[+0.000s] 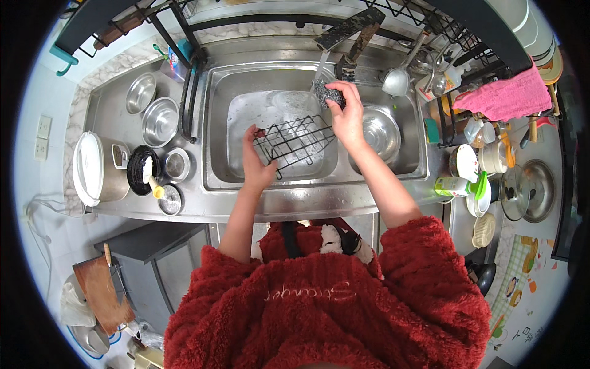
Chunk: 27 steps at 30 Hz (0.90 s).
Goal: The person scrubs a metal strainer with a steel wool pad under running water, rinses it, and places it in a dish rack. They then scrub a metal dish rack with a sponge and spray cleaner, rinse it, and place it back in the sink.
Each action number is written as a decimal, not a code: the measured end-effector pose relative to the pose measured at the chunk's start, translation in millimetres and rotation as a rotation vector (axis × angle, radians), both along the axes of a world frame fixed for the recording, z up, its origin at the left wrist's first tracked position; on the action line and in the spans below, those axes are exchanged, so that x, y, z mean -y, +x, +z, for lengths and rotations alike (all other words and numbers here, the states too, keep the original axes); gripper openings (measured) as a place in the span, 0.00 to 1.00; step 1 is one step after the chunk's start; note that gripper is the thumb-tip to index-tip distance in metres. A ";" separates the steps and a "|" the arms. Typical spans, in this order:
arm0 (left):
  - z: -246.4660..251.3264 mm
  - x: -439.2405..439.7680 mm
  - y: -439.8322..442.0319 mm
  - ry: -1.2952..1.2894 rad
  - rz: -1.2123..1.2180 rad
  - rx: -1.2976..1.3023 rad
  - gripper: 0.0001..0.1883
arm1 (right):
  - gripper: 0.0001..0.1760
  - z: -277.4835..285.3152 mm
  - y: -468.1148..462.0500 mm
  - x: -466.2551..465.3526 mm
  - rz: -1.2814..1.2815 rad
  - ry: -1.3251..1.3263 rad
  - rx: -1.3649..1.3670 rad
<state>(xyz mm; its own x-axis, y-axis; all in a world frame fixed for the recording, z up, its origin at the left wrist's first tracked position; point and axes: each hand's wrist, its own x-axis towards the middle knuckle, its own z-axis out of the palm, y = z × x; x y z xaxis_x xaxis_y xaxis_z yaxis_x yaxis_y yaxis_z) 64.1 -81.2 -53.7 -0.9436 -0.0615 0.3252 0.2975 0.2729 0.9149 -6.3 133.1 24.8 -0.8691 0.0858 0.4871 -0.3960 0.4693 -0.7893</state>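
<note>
My left hand (258,161) grips one end of a black wire rack (297,138), which is held tilted over the large basin of a steel sink (214,138). Between the fingers of my right hand (346,115) is a dark steel wool scourer (328,94), just above the rack's far right corner. Water (321,65) runs from the worn black faucet (350,28) down onto or close beside the scourer. Beneath the rack, pale sudsy water (249,108) covers the basin floor. A steel bowl (380,133) sits in the smaller basin, partly behind my right forearm.
Steel bowls (160,122), a lidded pot (99,168) and a black round dish with a brush (143,170) stand on the left counter. A black metal shelf frame (189,92) rises around the sink. Right of it are a ladle (396,82), a green spray bottle (454,187) and a pink cloth (507,97).
</note>
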 end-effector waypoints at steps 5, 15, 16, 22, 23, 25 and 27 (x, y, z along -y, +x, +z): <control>4.4 2.8 -3.7 0.049 0.130 0.024 0.43 | 0.19 3.7 18.9 -2.0 -0.070 -0.083 0.073; -0.3 -17.9 -5.1 0.274 0.186 0.088 0.42 | 0.22 -40.5 42.6 66.7 0.108 0.193 0.002; -1.5 -15.9 -4.9 0.285 0.201 0.102 0.41 | 0.22 -46.1 31.1 52.2 0.072 0.238 -0.015; -12.7 -17.1 -11.7 0.248 0.274 0.067 0.39 | 0.20 -55.7 3.6 37.9 -0.026 0.113 0.098; -14.5 -19.1 -15.9 0.205 0.283 0.072 0.39 | 0.20 -54.2 8.7 52.5 -0.014 0.078 0.157; -17.4 -21.1 -21.2 0.151 0.290 0.089 0.38 | 0.19 -52.8 27.3 87.8 0.056 0.034 0.021; -18.1 -19.5 -22.9 0.204 0.321 0.119 0.37 | 0.21 -52.2 27.0 93.7 0.082 0.049 0.077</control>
